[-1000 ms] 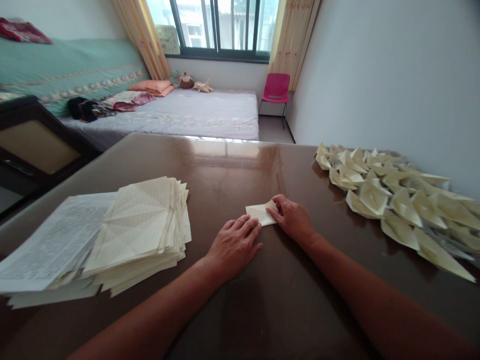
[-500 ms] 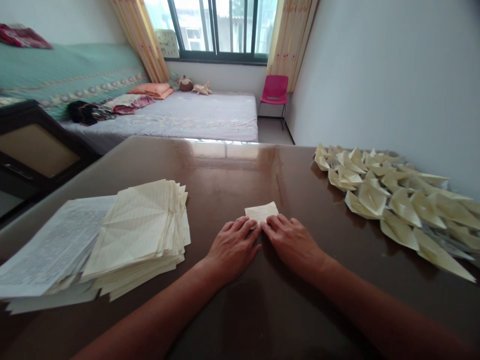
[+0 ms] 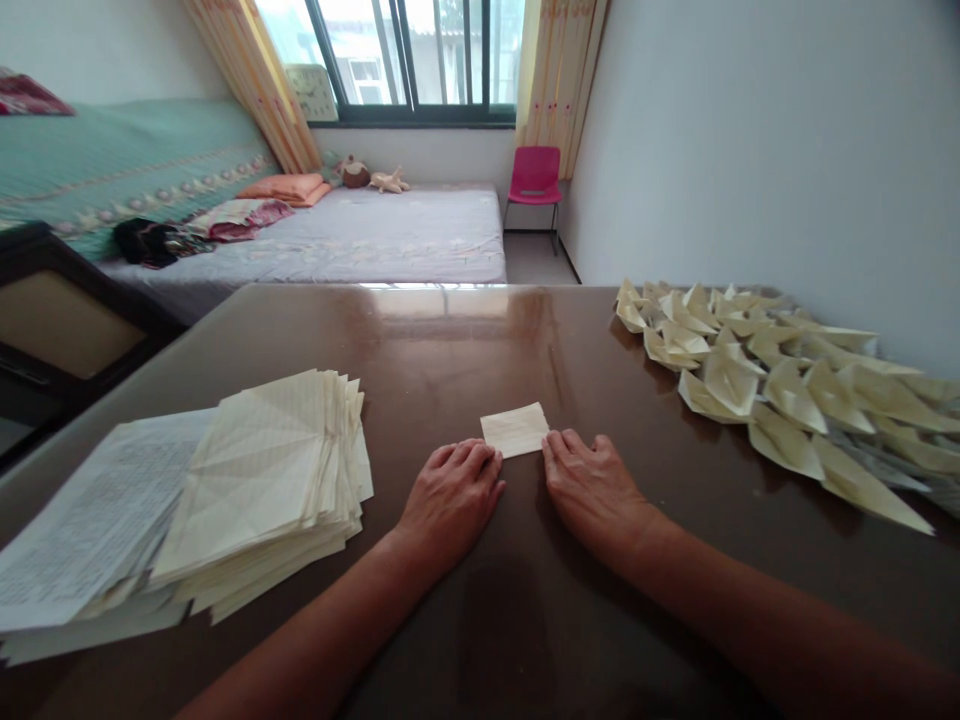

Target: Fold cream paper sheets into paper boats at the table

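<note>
A small folded piece of cream paper point(image 3: 516, 430) lies flat on the table in front of me, with a crease line running across it. My left hand point(image 3: 454, 495) rests at its lower left corner, fingers close together and bent, fingertips pressing the paper's edge. At the lower right corner my right hand point(image 3: 596, 490) does the same, its fingers bunched and tips on the edge. Both thumbs are partly hidden. The middle of the paper shows between the hands.
To the left lie a stack of creased cream sheets point(image 3: 247, 470) and printed white sheets point(image 3: 97, 520). Rows of folded paper boats point(image 3: 795, 395) stand at the right by the wall. Beyond the brown table point(image 3: 420, 350) are a bed point(image 3: 390, 235) and a pink chair point(image 3: 535, 177).
My hands have moved apart along the paper's near edge, from its middle out to the two corners, uncovering more of it. The camera view has shifted slightly.
</note>
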Available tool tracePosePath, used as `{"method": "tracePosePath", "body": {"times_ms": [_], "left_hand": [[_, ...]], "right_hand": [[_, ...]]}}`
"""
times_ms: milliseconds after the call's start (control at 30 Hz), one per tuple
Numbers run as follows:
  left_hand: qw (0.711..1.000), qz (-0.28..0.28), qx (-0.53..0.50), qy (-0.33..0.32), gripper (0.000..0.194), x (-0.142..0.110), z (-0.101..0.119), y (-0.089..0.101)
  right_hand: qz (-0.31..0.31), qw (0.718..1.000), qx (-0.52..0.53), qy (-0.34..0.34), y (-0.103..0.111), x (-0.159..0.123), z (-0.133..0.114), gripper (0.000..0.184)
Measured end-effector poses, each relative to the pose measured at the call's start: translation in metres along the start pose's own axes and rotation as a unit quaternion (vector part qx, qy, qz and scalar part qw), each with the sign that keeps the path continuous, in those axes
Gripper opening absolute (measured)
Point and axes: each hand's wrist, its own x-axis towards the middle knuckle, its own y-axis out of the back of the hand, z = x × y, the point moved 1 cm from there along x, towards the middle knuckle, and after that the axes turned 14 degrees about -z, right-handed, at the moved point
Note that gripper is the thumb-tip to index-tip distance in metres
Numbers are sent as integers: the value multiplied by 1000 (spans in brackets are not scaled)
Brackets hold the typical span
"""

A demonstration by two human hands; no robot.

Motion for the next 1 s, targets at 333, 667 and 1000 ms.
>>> {"method": "tracePosePath", "body": {"times_ms": [333,667,1000], "left_hand": [[997,45,-43,53,23,-1,-15,1],[976,88,-192,46,47,2,-25,-9],[900,207,-384,5,48,2,-9,2]], "right_hand": [[124,987,97,-28,-2,24,31,42],[164,842,503,104,-25,46,50,65],[196,726,645,138,-9,38,47,65]]}}
